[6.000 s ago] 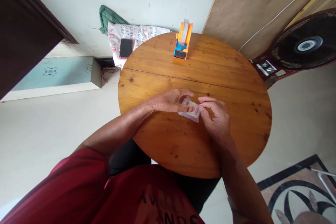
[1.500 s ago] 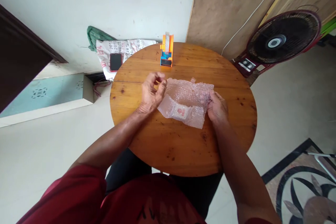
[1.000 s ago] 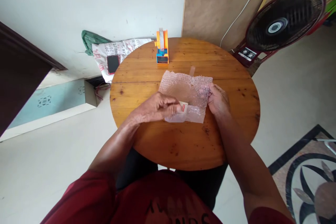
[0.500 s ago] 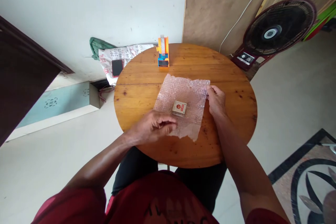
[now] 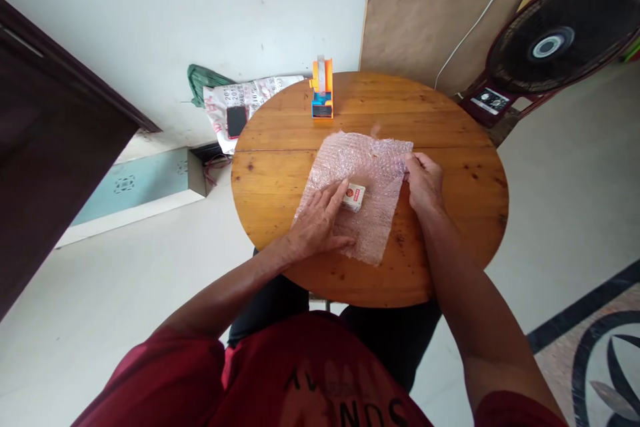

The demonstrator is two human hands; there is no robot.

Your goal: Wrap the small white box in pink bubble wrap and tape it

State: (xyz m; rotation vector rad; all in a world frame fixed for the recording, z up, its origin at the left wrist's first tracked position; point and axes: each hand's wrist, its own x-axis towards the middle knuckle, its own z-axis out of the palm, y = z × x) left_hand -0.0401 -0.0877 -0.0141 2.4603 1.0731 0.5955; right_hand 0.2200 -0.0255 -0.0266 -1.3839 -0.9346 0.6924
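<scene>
Left hand [image 5: 320, 223] lies flat, fingers apart, on the bubble wrap sheet [image 5: 373, 167]; fingertips touch the small box [image 5: 355, 197] just ahead of them. Right hand [image 5: 424, 180] pinches the sheet's edge, fingers together on it. Sheet spread on the round bench [image 5: 450, 213]. Tape dispenser [image 5: 323, 88] well beyond both hands.

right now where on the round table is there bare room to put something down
Bare wood lies right of the right hand, left of the bubble wrap, and along the table near edge. The middle is crowded: left hand, small box. The tape dispenser takes the far edge.
</scene>
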